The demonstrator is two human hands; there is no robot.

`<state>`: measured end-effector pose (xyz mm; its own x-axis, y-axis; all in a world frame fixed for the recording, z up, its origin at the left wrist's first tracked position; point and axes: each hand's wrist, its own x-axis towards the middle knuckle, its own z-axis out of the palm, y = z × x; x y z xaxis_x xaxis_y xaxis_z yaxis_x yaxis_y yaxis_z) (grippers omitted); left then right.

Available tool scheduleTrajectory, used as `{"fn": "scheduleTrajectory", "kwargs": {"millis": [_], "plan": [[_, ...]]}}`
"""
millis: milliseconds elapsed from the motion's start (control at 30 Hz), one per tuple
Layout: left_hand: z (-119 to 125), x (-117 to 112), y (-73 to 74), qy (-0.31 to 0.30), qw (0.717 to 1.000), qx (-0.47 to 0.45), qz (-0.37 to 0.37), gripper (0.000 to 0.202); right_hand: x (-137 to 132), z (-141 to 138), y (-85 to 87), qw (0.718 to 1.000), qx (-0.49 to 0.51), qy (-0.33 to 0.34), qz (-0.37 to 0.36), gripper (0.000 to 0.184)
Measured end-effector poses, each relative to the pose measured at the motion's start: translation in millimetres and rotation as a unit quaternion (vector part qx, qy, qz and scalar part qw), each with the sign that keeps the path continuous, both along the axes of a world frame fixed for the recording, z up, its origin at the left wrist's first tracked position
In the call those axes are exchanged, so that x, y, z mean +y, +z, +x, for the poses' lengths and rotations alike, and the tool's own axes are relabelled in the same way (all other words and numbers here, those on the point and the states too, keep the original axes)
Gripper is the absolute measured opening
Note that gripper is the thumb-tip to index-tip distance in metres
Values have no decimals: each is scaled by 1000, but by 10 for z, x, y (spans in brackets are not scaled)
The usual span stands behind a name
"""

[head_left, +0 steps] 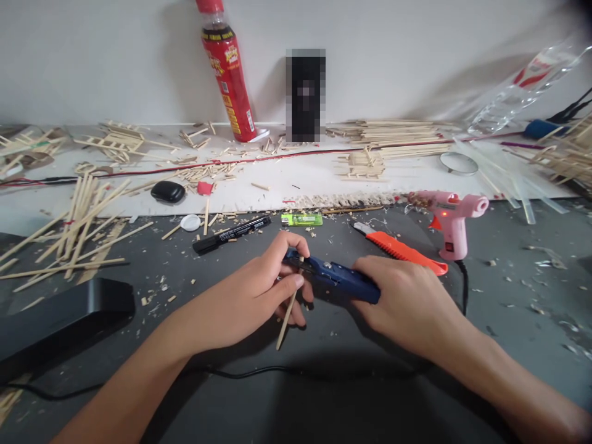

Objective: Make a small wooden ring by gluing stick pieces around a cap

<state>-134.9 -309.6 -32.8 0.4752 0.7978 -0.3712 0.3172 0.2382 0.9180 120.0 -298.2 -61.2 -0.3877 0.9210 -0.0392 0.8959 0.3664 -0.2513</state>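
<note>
A short thin wooden stick (287, 320) is pinched between the thumb and fingers of my left hand (259, 290), its lower end slanting down toward me. The stick's upper end meets the dark jaw end of a dark blue hand tool (342, 276). My right hand (402, 296) is wrapped round the tool's right end. My left index finger curls over the tool's left end. Just beyond my hands lie a black marker (231, 235), a green lighter (301, 220) and an orange utility knife (398, 246). The tool's exact kind is unclear.
A pink glue gun (453, 225) with a lit light stands at right. Bundled wooden sticks (87, 222) lie at left, near a black box-like object (69, 320). A red bottle (229, 80) stands at the wall. A black cable (259, 370) crosses the near table, amid wood scraps.
</note>
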Motion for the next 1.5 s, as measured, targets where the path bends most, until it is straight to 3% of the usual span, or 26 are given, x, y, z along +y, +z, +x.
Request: {"fn": "scheduleTrajectory", "kwargs": {"millis": [133, 367, 500, 667, 867, 1267, 1500], "plan": [[-25, -30, 0, -17, 997, 60, 43, 20, -2, 88, 32, 996, -21, 21, 80, 25], [-77, -45, 35, -42, 989, 126, 62, 22, -17, 130, 77, 998, -16, 33, 59, 38], [-59, -66, 80, -38, 991, 94, 85, 33, -21, 134, 97, 999, 20, 7, 49, 35], [-5, -129, 67, 36, 991, 3, 125, 45, -40, 97, 188, 994, 103, -29, -29, 16], [14, -155, 41, 50, 989, -80, 111, 46, -82, 47, 203, 992, 120, -9, -25, 10], [25, -179, 69, 42, 994, -80, 65, 36, -97, 71, 132, 996, 79, 37, 37, 12], [65, -172, 38, 45, 992, -72, 91, 31, -126, 44, 115, 995, 87, 21, 46, 10]]}}
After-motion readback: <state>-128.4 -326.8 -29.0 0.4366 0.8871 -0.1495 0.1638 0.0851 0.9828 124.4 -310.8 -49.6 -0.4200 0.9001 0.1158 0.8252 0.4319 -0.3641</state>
